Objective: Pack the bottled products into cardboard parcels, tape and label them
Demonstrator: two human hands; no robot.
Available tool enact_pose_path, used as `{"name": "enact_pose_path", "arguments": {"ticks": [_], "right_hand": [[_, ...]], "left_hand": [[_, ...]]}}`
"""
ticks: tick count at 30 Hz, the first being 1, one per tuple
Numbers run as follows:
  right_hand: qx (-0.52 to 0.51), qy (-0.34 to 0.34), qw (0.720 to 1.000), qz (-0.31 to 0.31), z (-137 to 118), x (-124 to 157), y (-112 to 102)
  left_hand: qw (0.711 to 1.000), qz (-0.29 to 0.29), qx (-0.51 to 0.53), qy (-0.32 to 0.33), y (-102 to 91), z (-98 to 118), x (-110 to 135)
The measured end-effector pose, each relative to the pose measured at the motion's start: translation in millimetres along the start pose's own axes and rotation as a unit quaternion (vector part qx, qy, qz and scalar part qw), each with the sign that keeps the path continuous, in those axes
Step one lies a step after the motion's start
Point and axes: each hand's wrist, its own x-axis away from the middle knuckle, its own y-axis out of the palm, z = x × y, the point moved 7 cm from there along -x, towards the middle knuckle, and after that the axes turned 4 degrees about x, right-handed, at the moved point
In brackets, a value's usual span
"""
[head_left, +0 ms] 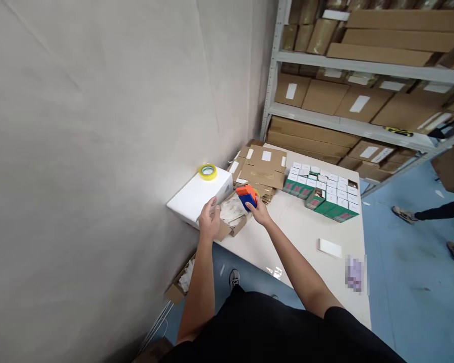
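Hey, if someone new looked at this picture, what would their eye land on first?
Probably the orange-and-blue tool in the person's right hand, near the picture's middle. Next might come the yellow tape roll, lying on a white box beside the wall. The cluster of green-and-white boxes on the table, further right, also stands out.

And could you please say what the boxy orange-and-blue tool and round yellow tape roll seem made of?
Tool: probably smooth, matte plastic, from its even, bright colours. Tape roll: perhaps plastic film, from its vivid yellow band; gloss unclear.
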Motion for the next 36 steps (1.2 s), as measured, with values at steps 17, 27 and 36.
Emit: {"name": "enact_pose_path", "arguments": {"ticks": [17,27,36], "right_hand": [[0.305,-0.022,0.944,-0.121,-82.5,-104.8,250.6],[0.389,-0.058,0.908,-0.146,-90.4,-100.5,270.0],[0.229,-0.097,0.969,0.000,-68.9,-64.1,161.0]], "left_hand": [[0.993,0.091,-0.003,-0.070,-152.1,-112.3,-22.4],[0.991,0.100,-0.008,-0.091,-163.8,-133.1,-22.4],[0.998,0.004,0.048,-0.050,-87.6,-110.9,-63.6]]}}
